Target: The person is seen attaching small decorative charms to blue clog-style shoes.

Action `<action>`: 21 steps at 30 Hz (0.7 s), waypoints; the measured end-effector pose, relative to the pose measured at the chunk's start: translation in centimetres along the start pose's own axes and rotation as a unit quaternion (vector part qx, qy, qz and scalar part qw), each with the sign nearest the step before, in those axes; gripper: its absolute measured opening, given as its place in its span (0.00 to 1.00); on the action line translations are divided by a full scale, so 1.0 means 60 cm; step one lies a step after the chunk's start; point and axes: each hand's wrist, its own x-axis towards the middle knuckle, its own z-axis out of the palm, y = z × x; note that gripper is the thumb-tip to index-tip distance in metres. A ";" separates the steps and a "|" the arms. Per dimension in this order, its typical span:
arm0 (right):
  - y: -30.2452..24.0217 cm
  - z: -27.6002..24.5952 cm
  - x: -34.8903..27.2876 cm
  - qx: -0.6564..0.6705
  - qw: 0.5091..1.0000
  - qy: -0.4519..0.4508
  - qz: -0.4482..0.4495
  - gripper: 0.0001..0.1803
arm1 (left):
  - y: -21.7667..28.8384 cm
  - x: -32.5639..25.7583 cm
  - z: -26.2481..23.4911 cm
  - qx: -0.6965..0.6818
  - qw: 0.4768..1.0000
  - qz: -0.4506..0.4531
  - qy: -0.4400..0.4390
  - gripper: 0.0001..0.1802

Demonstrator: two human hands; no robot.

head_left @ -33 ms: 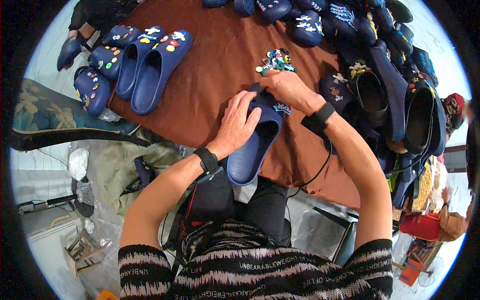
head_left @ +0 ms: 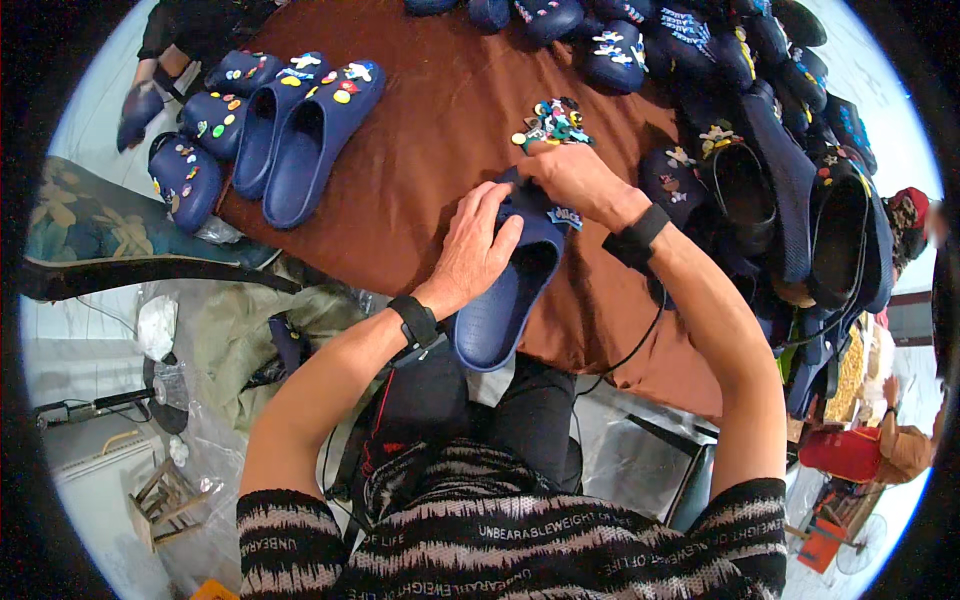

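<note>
A navy blue foam clog (head_left: 505, 310) lies at the table's near edge, its heel toward me and its toe pointing away. My left hand (head_left: 472, 245) grips the left side of its upper, with the thumb over the opening. At the front of the clog, my right hand (head_left: 575, 180) has its fingers closed in a pinch; what is between them is hidden. A light blue lettered charm (head_left: 565, 217) sits on the right side of the upper, below my right hand. Just beyond that hand is a small heap of colourful shoe charms (head_left: 553, 122).
Decorated navy clogs (head_left: 310, 150) stand at the table's left edge. A large pile of clogs (head_left: 770, 190) covers the right and far right. Brown cloth (head_left: 420, 130) covers the table. A thin black cable (head_left: 630, 355) hangs by my right forearm. Other people are at the far left and right.
At the far left, another person's shoe has shifted slightly. My hands and the clog look almost the same.
</note>
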 end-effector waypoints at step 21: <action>-0.030 -0.010 -0.018 -0.035 0.995 -0.088 -0.013 0.14 | -0.005 0.001 -0.003 -0.018 1.000 -0.014 -0.006 0.27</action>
